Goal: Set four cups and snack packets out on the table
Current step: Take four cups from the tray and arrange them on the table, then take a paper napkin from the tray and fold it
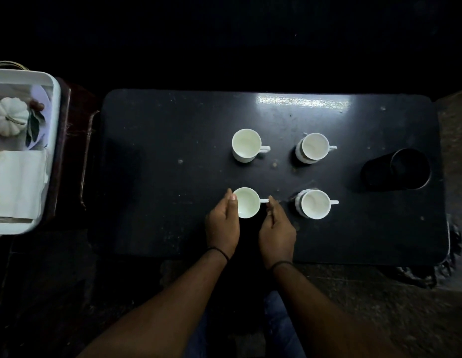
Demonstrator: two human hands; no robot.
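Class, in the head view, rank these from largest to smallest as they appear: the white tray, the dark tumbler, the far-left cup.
1. White tray, though cut off by the frame edge.
2. Dark tumbler.
3. Far-left cup.

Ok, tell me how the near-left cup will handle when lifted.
The cup looks like glazed ceramic: probably rigid, breakable, maybe slick. It appears empty, so likely light. Its handle by the right hand offers a grip.

You get single head view: looks steeply down, close above dark table (173, 140), forearms entering bottom.
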